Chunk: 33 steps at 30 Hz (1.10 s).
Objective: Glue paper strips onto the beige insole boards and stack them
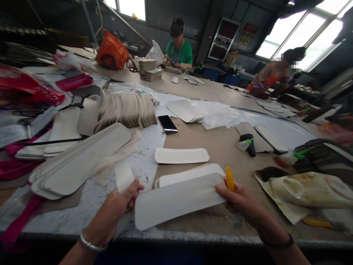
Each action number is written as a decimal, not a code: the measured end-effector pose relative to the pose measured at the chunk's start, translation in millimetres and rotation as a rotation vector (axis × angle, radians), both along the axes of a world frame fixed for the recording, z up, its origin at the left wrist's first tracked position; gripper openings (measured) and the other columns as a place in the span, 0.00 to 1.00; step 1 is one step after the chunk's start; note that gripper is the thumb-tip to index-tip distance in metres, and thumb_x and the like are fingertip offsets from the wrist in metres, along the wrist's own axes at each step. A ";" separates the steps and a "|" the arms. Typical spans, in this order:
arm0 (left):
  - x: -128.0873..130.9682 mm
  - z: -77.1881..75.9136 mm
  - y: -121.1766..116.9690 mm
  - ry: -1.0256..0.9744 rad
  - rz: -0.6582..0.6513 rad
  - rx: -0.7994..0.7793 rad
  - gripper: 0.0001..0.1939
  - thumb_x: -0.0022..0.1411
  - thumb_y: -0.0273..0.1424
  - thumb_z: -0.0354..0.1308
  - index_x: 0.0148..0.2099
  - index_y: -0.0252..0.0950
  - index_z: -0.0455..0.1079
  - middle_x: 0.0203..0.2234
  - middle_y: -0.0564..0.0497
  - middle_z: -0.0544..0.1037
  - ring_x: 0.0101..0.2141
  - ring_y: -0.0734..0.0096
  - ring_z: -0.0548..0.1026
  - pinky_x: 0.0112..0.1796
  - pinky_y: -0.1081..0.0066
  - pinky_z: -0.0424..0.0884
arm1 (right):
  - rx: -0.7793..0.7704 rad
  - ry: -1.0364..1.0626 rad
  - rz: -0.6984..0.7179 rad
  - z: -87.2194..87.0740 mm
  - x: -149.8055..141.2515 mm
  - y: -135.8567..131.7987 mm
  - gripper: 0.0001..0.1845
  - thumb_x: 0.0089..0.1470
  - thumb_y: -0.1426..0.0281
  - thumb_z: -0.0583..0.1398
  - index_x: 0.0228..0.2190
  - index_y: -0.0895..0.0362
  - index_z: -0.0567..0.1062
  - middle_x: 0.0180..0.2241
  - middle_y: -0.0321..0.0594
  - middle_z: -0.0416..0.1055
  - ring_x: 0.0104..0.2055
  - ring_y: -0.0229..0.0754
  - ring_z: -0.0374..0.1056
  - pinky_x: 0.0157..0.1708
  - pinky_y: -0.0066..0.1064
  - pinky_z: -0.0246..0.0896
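My right hand (237, 198) is closed on the right end of a long pale panel with rounded corners (179, 200), held tilted above the table. A yellow tool handle (230, 179) also sticks up from that hand; the rest of the tool is hidden. My left hand (121, 206) is closed beside the panel's left end, pinching a short white strip (124, 176) that stands up from it. Behind the held panel lie similar white panels (193, 175), partly covered by it. Farther back, a single white panel with a raised rim (182, 155) lies flat.
A fanned stack of long panels (91, 158) and a row of curved pieces (127, 110) lie left. A phone (167, 124) sits mid-table. Glue bottles (245, 143), a stained cloth-like piece (309, 189) and a yellow-handled tool (318, 223) are right. Two people (179, 53) work beyond.
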<state>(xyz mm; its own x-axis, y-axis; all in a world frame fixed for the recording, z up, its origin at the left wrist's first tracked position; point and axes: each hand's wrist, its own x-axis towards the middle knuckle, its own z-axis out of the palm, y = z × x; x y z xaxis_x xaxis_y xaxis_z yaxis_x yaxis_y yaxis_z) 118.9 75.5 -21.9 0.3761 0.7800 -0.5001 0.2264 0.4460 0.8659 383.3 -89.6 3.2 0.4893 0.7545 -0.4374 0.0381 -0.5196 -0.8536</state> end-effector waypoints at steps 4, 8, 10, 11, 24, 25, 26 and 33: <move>17.7 23.9 19.2 0.131 -0.409 0.255 0.23 0.46 0.50 0.62 0.37 0.37 0.71 0.20 0.58 0.67 0.24 0.72 0.64 0.28 0.73 0.61 | 0.074 0.059 0.218 10.4 -9.9 14.5 0.21 0.45 0.52 0.63 0.23 0.57 0.65 0.15 0.26 0.56 0.16 0.28 0.48 0.14 0.21 0.41; 49.6 48.2 13.0 0.060 -0.804 0.216 0.21 0.41 0.43 0.67 0.37 0.37 0.72 0.21 0.59 0.70 0.25 0.71 0.67 0.27 0.73 0.63 | 0.209 0.125 0.394 20.0 -24.8 35.9 0.18 0.49 0.56 0.62 0.23 0.57 0.66 0.16 0.27 0.56 0.18 0.29 0.48 0.15 0.21 0.43; 59.8 51.4 7.3 -0.015 -0.865 0.095 0.19 0.44 0.41 0.66 0.37 0.36 0.73 0.25 0.55 0.75 0.27 0.69 0.71 0.29 0.73 0.65 | 0.259 0.136 0.452 24.5 -31.3 44.0 0.16 0.51 0.59 0.61 0.23 0.57 0.67 0.17 0.27 0.56 0.18 0.29 0.49 0.16 0.21 0.45; 62.3 51.0 5.3 -0.036 -0.855 0.027 0.18 0.45 0.41 0.65 0.36 0.35 0.73 0.26 0.54 0.77 0.27 0.68 0.71 0.29 0.72 0.66 | 0.283 0.100 0.448 26.1 -33.7 46.6 0.14 0.51 0.60 0.60 0.24 0.57 0.68 0.17 0.27 0.57 0.18 0.30 0.50 0.17 0.21 0.47; 57.4 31.5 -2.1 -0.251 -0.535 -0.179 0.26 0.45 0.40 0.67 0.44 0.29 0.74 0.28 0.46 0.80 0.24 0.69 0.73 0.27 0.72 0.68 | 0.568 -1.157 0.241 -0.4 -57.4 39.9 0.12 0.55 0.77 0.55 0.41 0.58 0.72 0.33 0.44 0.72 0.35 0.44 0.70 0.34 0.32 0.68; 57.3 30.1 -2.4 -0.260 -0.535 -0.178 0.26 0.45 0.40 0.67 0.45 0.29 0.73 0.29 0.45 0.80 0.25 0.68 0.74 0.28 0.72 0.69 | 0.559 -1.153 0.228 -2.0 -59.4 42.0 0.11 0.54 0.77 0.55 0.40 0.58 0.72 0.33 0.44 0.72 0.35 0.44 0.70 0.34 0.31 0.68; 56.9 28.8 -2.7 -0.261 -0.537 -0.178 0.27 0.45 0.40 0.67 0.45 0.29 0.73 0.30 0.44 0.81 0.26 0.67 0.74 0.29 0.71 0.69 | 0.547 -1.140 0.216 -2.9 -61.1 44.1 0.11 0.53 0.78 0.55 0.38 0.58 0.72 0.32 0.43 0.72 0.34 0.43 0.70 0.33 0.31 0.68; 54.5 32.8 -5.2 -0.283 -0.488 -0.157 0.23 0.47 0.40 0.67 0.42 0.29 0.74 0.28 0.46 0.80 0.27 0.65 0.75 0.30 0.70 0.70 | 0.574 -1.090 0.221 8.4 -72.0 45.6 0.09 0.49 0.80 0.55 0.31 0.56 0.69 0.31 0.41 0.69 0.32 0.43 0.68 0.30 0.30 0.65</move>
